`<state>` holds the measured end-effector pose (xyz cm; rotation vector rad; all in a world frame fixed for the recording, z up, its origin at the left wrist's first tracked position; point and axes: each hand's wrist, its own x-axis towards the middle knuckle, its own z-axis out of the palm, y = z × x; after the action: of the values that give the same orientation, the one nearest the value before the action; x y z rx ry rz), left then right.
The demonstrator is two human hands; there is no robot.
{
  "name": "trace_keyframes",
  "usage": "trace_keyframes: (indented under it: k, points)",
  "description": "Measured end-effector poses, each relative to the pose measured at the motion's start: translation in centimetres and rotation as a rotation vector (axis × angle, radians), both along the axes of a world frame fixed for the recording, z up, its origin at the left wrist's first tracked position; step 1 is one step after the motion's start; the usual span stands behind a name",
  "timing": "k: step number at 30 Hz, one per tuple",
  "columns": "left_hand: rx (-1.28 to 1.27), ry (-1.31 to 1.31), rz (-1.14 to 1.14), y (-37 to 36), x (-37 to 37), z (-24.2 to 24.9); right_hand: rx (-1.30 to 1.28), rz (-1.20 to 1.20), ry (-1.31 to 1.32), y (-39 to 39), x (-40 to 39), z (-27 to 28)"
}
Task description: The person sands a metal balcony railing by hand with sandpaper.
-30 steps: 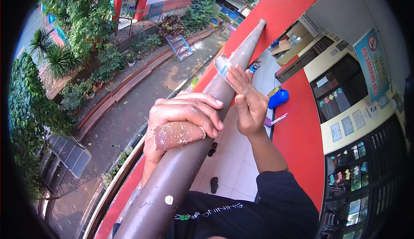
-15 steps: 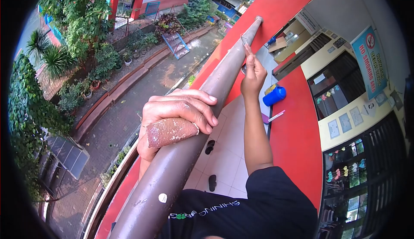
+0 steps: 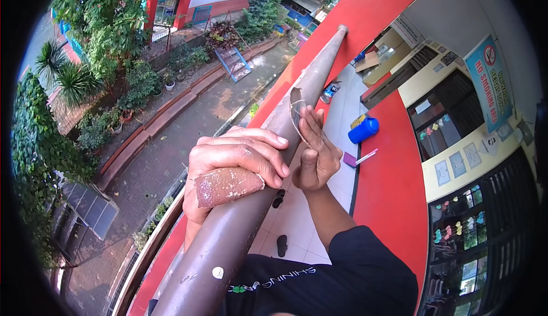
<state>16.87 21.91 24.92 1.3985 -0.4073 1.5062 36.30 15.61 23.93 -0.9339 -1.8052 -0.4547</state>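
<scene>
A thick brown-painted pipe rail [image 3: 214,247] runs diagonally from bottom centre toward the upper right. My left hand [image 3: 237,153] is wrapped over its top, shut on a worn reddish-brown piece of sandpaper [image 3: 228,186] marked with pale dust. Farther along, at the pipe's right side, is my right hand [image 3: 317,153], palm toward the rail and thumb apart from the fingers. Its fingers press a thin curled brown piece [image 3: 295,102], apparently sandpaper, against the pipe; much of that piece is hidden. A round pale spot [image 3: 217,272] marks the near part of the rail.
Beyond the rail lies a lower paved path [image 3: 154,162] with plants. On the right, a blue bottle [image 3: 363,130] and a purple item [image 3: 350,159] rest on a red ledge [image 3: 388,185]. Dark slippers [image 3: 281,246] lie on the tiled floor [image 3: 302,225].
My right hand has come down the pipe toward me with the thin curled piece, and its fingers now lie along the pipe's side. My left hand stays almost in place.
</scene>
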Motion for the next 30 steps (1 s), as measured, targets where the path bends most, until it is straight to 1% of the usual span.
trace_keyframes:
  k: [1, 3, 8, 9, 11, 12, 17, 18, 19, 21, 23, 24, 25, 27, 28, 29, 30]
  points:
    - [0.000, 0.005, -0.005, 0.1, 0.2, -0.3, 0.000, -0.005, 0.005, 0.0, 0.1, -0.1]
    - [-0.003, -0.106, 0.004, 0.1, 0.8, -1.2, -0.008, -0.057, 0.075, -0.1, 0.4, -0.4]
    - [0.008, -0.054, -0.013, 0.3, 0.4, -1.2, 0.017, -0.122, 0.224, 3.0, 0.9, 0.6]
    - [0.009, -0.050, -0.013, 0.4, 0.4, -1.1, 0.016, -0.001, 0.111, 1.2, 0.0, -0.2]
    - [0.027, -0.090, 0.005, 0.2, 0.6, -1.2, 0.083, 0.099, 0.065, 2.2, 1.7, -0.8]
    - [0.019, -0.085, -0.004, 0.0, 0.6, -1.3, 0.075, 0.089, 0.070, 1.8, 1.8, -0.9]
    - [0.160, -0.116, -0.025, 1.3, 0.7, -1.3, 0.001, -0.082, 0.209, 2.6, 1.8, 0.8]
    - [0.097, -0.056, -0.003, 0.8, 0.3, -1.2, -0.014, -0.109, 0.235, 3.0, 1.6, 1.2]
    - [0.027, 0.010, 0.010, 0.4, 0.1, -1.2, -0.036, -0.019, 0.115, 0.8, -0.1, 0.9]
    - [0.021, 0.036, 0.031, 0.6, 0.4, -1.2, 0.022, 0.187, -0.016, 0.5, 0.7, 0.1]
    - [0.121, -0.130, -0.049, 1.1, 1.0, -1.7, -0.003, -0.060, 0.249, 4.5, 4.5, 0.8]
    - [0.114, -0.092, -0.026, 1.0, 0.8, -1.7, -0.057, -0.153, 0.418, 6.4, 7.2, 0.9]
    - [0.117, -0.094, -0.027, 0.7, 0.6, -1.6, -0.053, -0.154, 0.416, 6.1, 7.0, 1.0]
    - [0.100, -0.031, 0.042, 0.3, 0.3, -1.1, -0.003, -0.209, 0.338, 5.7, 5.6, 0.9]
    - [0.084, -0.070, 0.013, 0.1, 0.3, -0.7, 0.026, -0.127, 0.263, 4.0, 2.6, 0.4]
    - [0.038, -0.117, -0.029, 0.0, 0.6, -1.0, 0.002, -0.055, 0.117, 1.6, 1.2, -0.2]
    - [0.042, -0.047, -0.001, 0.0, 0.3, -0.8, 0.067, 0.030, 0.062, 1.7, 1.4, -0.8]
